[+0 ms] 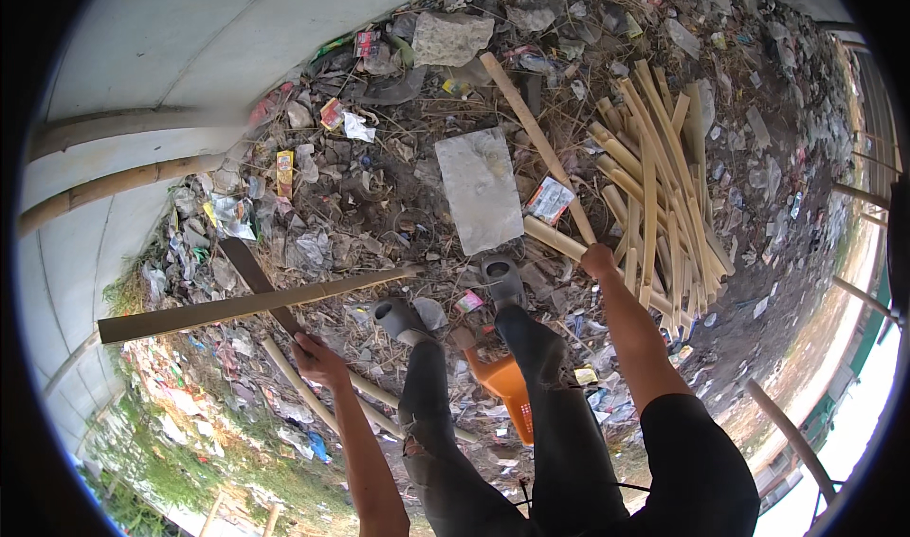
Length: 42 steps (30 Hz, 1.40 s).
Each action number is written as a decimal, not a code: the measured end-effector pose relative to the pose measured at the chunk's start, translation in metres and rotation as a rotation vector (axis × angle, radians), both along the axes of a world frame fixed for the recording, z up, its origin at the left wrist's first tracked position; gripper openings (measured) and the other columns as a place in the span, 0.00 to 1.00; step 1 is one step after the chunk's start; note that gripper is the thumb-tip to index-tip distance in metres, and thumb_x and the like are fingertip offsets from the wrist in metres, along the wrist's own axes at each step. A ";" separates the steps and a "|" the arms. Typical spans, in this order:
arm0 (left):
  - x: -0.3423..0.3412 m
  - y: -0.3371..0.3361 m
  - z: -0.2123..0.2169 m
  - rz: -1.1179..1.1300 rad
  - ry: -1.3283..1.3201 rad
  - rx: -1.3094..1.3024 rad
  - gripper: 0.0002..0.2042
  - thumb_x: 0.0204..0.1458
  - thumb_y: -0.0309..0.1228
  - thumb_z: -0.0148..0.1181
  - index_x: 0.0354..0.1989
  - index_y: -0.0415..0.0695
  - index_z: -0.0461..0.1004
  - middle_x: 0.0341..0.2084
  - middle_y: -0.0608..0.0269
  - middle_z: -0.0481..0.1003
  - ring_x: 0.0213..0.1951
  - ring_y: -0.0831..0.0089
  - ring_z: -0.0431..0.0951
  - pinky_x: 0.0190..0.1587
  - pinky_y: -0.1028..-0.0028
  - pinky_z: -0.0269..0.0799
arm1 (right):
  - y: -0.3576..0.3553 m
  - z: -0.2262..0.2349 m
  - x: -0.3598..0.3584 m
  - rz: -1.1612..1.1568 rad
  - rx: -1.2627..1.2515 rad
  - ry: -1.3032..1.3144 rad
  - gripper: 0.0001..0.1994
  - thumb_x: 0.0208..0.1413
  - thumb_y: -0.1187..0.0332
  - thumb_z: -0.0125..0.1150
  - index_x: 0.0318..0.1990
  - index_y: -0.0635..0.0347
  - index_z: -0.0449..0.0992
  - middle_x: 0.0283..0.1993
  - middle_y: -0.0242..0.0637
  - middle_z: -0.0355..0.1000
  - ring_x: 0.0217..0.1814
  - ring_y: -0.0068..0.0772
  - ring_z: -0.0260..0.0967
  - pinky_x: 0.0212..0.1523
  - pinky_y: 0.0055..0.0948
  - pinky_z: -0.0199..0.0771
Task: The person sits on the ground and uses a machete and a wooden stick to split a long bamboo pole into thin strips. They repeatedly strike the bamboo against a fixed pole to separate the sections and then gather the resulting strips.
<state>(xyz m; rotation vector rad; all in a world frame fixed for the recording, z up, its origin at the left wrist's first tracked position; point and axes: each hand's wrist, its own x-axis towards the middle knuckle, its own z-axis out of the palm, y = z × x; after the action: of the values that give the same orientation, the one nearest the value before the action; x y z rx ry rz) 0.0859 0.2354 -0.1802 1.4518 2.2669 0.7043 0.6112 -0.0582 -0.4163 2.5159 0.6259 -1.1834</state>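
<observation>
My left hand (320, 362) is closed around the near end of a long, flat dark blade, which looks like a machete (248, 270). A wide split bamboo strip (209, 311) crosses the blade just beyond my fingers; whether the hand touches it I cannot tell. At the right, my right hand (597, 260) grips the near end of another bamboo strip (536, 134), which slants away to the far left. Beside that hand, a thicker bamboo piece (555, 237) lies on the ground. A pile of split bamboo strips (664, 191) lies just right of it.
A flat grey slab (479, 191) lies ahead of my grey shoes. Between my legs is an orange plastic item (507, 390) with a perforated part. Bamboo poles (301, 385) lie near my left forearm. Litter covers the ground; a pale sheet wall (142, 54) rises at left.
</observation>
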 end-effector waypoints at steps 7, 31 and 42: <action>0.018 0.056 0.051 0.040 -0.069 0.419 0.23 0.72 0.46 0.45 0.34 0.37 0.70 0.18 0.68 0.66 0.19 0.83 0.63 0.20 0.79 0.56 | 0.064 -0.115 0.073 -0.128 0.260 -0.198 0.21 0.53 0.68 0.59 0.55 0.62 0.74 0.48 0.61 0.78 0.55 0.63 0.75 0.56 0.52 0.75; -0.076 0.063 -0.072 -0.122 -0.314 0.131 0.20 0.71 0.41 0.50 0.40 0.33 0.75 0.21 0.67 0.71 0.22 0.85 0.65 0.22 0.81 0.59 | 0.081 -0.066 0.043 0.319 0.433 0.142 0.29 0.50 0.67 0.69 0.61 0.53 0.68 0.53 0.51 0.72 0.56 0.53 0.72 0.57 0.48 0.73; -0.083 0.083 -0.055 -0.172 -0.191 0.240 0.18 0.71 0.40 0.50 0.41 0.35 0.75 0.20 0.68 0.72 0.22 0.85 0.65 0.24 0.80 0.57 | 0.140 -0.093 -0.096 0.721 -0.057 0.070 0.35 0.42 0.58 0.76 0.61 0.49 0.69 0.62 0.42 0.68 0.70 0.47 0.62 0.67 0.53 0.65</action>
<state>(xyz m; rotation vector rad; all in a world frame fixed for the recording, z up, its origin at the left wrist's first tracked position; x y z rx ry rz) 0.0029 0.3187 -0.2353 1.5876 1.9402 1.0405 0.5152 0.0820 -0.5094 1.9179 1.3408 -0.9799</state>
